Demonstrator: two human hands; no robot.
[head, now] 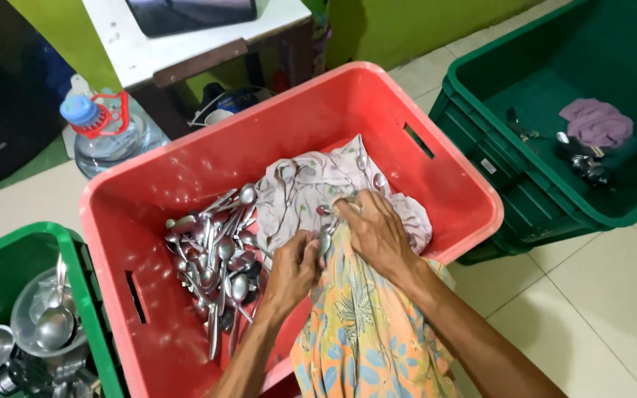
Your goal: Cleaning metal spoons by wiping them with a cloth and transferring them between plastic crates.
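- Currently, left hand (291, 271): fingers curled together round the handle of a metal spoon (324, 242), bowl end pointing toward the other hand.
- Right hand (374, 232): fingers bent and pinched onto a pale patterned cloth (311, 188), pressing it against the spoon; fingertips partly hidden in the folds.
- Spoon sits between both hands, over the near right part of the red plastic crate (186, 166).
- Pile of loose spoons (215, 254) lies just left of the left hand, on the crate floor.
- Orange floral garment (366, 332) drapes over the crate's near rim under the right forearm.
- Open crate floor shows left of the pile; far wall well apart from the hands.
- Green crate (525, 199) to the right, another green crate (86, 295) with ladles on the left; water jug (108, 133) behind.
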